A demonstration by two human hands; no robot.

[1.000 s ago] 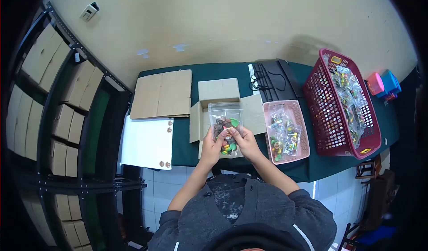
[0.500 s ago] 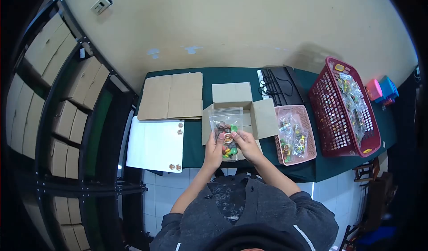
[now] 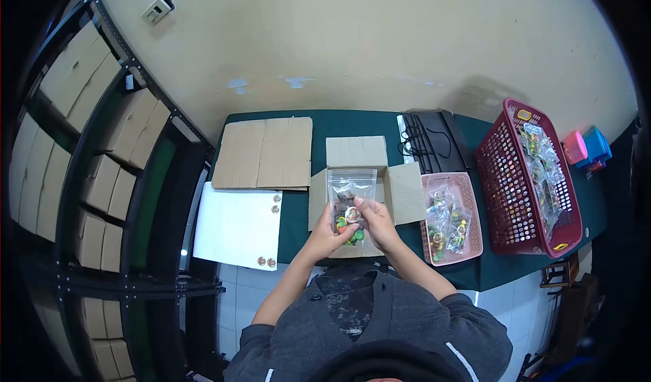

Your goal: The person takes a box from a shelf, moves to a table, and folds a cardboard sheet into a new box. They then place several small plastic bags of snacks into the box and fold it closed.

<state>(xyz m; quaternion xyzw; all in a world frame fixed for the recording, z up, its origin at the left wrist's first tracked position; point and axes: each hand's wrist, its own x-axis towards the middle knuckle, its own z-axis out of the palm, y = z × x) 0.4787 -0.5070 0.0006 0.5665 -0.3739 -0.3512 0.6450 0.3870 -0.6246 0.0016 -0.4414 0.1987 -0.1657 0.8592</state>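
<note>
A clear zip bag of small colourful pieces is held upright between my two hands. On its front is a round brown-and-white sticker. My left hand grips the bag's lower left side, its thumb lying across the front below the sticker. My right hand holds the right side, with the thumb at the sticker's upper edge. Behind and beneath the bag stands an open cardboard box, its flaps folded out. A white sheet with several round stickers along its right side lies to the left.
Right of the box, a pink basket holds several filled bags. A tall maroon basket with more bags stands beyond it. Flattened cardboard and a black item with cables lie farther back. Shelves with boxes rise on the left.
My left thumb has slid down below the sticker, while my right thumb has moved to its upper edge. The bag sits slightly lower and farther right in the view, which has shifted a little.
</note>
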